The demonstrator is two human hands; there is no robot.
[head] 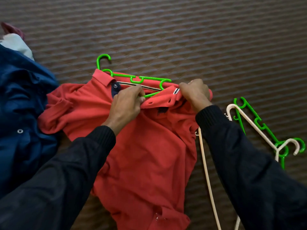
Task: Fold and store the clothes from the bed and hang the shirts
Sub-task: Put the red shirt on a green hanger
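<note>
a blue garment (25,105) is lying heaped to the left of the polo (141,146), with a white cloth (16,44) and something dark red (10,29) behind it, probably waiting their turn for folding or hanging.

the red polo is lying front-up on the bed (182,30), collar away from the person, likely so the neck opening stays easy to reach. a green hanger (132,78) is sitting partly inside that opening, its hook poking out past the polo's collar, so this looks like the step of threading the hanger into the shoulders.

the left hand (127,103) is pinching the polo's placket edge, fingers curled tight on the cloth beside the hanger's lower bar, seemingly holding the opening wide. the right hand (194,93) is gripping the polo's collar on the far side, fingers closed on the fabric, probably pulling it over the hanger's arm.

right of the polo, a cream hanger (259,128) is lying across a second green hanger (249,112), kept near for further shirts. another cream bar (207,180) is running along the polo's right edge.
</note>
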